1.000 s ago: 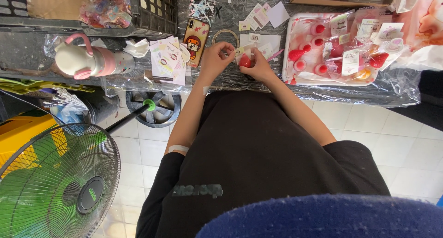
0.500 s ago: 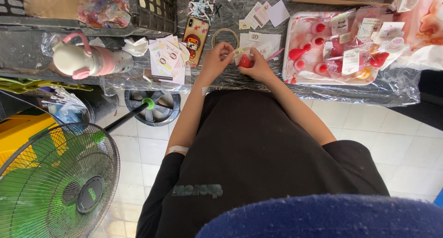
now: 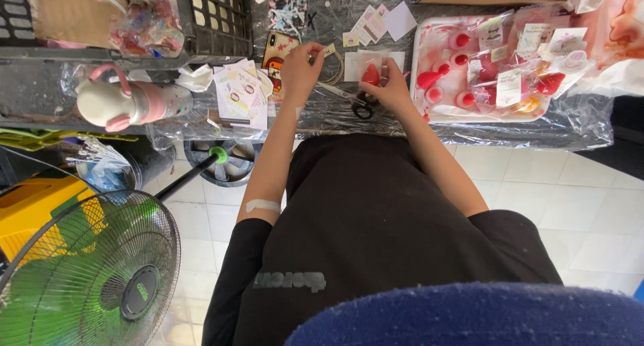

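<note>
At the lower left of the frame stands a green fan behind a round wire grille, its dark pole slanting up toward the table edge. Above it, on a table under crinkled clear plastic sheet, a white and pink bottle lies on its side just beside printed paper cards. A black lattice crate fills the upper left.

In the upper centre the left hand pinches a small pale tag between fingertips, near a phone with a patterned case. Scissors with black handles lie between the hands. The right hand curls around a small glossy red piece, gripping it.

At the upper right a white tray holds red pieces in clear bags with pale labels. Bare white floor tiles lie open at the right, below the table's edge.
</note>
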